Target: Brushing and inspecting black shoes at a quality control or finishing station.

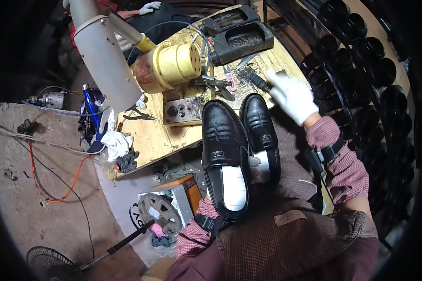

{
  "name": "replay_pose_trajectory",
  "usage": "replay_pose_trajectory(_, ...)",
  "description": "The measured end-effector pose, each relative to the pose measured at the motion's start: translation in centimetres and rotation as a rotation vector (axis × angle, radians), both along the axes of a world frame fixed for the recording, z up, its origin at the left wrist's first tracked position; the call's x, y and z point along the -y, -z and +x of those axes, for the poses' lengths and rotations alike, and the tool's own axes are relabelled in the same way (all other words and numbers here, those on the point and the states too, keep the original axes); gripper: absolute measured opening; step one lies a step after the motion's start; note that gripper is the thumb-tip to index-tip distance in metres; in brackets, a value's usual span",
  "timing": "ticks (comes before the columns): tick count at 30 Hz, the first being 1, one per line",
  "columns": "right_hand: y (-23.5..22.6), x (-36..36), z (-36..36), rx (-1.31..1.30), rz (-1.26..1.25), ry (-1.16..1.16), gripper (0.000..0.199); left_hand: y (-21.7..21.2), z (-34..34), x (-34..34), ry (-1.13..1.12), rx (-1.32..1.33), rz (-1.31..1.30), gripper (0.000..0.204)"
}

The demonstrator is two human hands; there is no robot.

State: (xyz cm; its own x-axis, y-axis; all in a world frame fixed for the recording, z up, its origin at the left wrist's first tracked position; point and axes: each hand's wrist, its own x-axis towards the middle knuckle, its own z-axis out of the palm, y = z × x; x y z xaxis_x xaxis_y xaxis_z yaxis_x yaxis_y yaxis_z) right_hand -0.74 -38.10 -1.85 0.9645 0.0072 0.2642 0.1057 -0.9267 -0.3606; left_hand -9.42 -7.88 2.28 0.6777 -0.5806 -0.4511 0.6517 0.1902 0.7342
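A pair of black leather loafers with white insoles is held upright in front of me: the larger-looking left loafer (225, 136) and the right loafer (260, 124) close beside it. My left hand (255, 169) is mostly hidden behind them; a bit of it shows between the shoes, gripping them. My right hand (293, 98), in a white glove and slightly blurred, reaches over the bench with its fingers stretched out. Its fingertips are close to a black-handled tool (259, 82); whether they touch it I cannot tell.
On the wooden bench (150, 140) lie pink-handled scissors (230, 78), pliers (139, 115), a control box (183, 111) and a black tray (244, 42). A yellow machine (173, 65) with a metal duct (108, 61) overhangs it. Racks of black shoes (365, 70) stand right; a fan (51, 264) lower left.
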Motion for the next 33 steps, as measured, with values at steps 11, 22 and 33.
replay_pose_trajectory(11, -5.3, 1.1, 4.1, 0.049, 0.04, -0.006, 0.048, 0.3, 3.0, -0.2, 0.245, 0.03, -0.099, 0.036)
replay_pose_trajectory(22, -6.3, 3.8, 26.4, -0.089, -0.448, 0.181, 0.028, 2.1, 4.9, -1.8, 0.141, -0.558, -0.671, 0.049)
replay_pose_trajectory(33, -8.3, 3.9, 15.9, 0.036, 1.054, -0.152, 0.052, 4.2, 3.2, -2.7, -0.003, -0.523, -0.386, 0.06)
